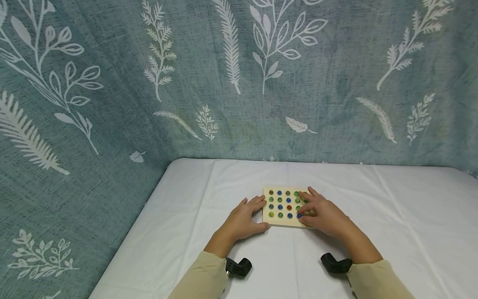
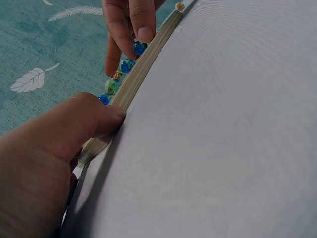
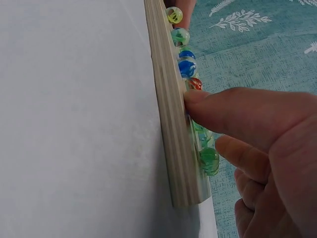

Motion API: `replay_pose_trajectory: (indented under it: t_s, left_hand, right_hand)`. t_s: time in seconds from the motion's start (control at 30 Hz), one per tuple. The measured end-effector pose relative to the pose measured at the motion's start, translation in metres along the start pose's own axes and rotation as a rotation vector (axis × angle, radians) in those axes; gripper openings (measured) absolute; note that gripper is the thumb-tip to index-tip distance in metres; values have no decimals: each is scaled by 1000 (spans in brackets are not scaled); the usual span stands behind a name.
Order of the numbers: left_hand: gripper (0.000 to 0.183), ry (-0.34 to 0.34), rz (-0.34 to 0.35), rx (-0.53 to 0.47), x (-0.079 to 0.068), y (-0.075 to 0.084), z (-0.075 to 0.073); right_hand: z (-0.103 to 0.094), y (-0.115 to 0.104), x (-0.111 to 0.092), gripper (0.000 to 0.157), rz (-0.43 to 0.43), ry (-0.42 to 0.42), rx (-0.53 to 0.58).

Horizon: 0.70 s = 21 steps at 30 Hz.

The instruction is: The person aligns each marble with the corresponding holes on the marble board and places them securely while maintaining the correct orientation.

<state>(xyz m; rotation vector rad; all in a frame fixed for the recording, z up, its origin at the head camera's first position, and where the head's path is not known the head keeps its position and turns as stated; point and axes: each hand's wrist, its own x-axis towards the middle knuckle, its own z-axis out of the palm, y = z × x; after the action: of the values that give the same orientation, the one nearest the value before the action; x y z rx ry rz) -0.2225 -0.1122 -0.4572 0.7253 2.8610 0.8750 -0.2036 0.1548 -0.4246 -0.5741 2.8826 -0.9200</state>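
A pale wooden board (image 1: 285,221) lies flat on the white cloth, bearing several rows of glass marbles in blue, green, yellow and red-orange. My left hand (image 1: 244,220) holds its left side, with the thumb at the near left corner and the fingers along the left edge. Over the right part of the board, my right hand (image 1: 325,214) pinches a blue marble (image 1: 299,216) in the nearest row between thumb and forefinger. In the right wrist view, the thumb covers that marble, and a green marble (image 3: 209,159) sits near another fingertip. The right hand hides the rightmost marbles in the head view.
A white cloth (image 1: 179,207) covers the table. Behind it and at the left hangs a blue-green curtain (image 1: 231,120) printed with white leaves. Black wrist devices (image 1: 239,268) sit on both forearms, below beige sleeves.
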Motion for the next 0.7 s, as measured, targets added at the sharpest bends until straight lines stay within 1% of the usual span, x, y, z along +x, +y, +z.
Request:
replay_pose_trajectory:
  t_s: [0.2, 0.27, 0.4, 0.5, 0.6, 0.7]
  left_hand:
    - [76, 0, -1, 8, 1, 0, 0]
    - [76, 0, 0, 9, 1, 0, 1]
    - [76, 3, 1, 13, 1, -1, 2]
    - [76, 3, -1, 12, 2, -1, 2]
    - [76, 1, -1, 8, 2, -1, 2]
    - [77, 0, -2, 4, 2, -1, 2]
  right_hand:
    - [-2, 0, 0, 12, 4, -4, -9]
    - [-4, 0, 0, 11, 22, -4, -8]
    - [-11, 4, -2, 14, 67, 8, 39]
    - [-21, 9, -5, 21, 85, 22, 91]
    - [-32, 16, -10, 27, 99, 42, 112]
    - [-44, 24, -16, 35, 131, 51, 118]
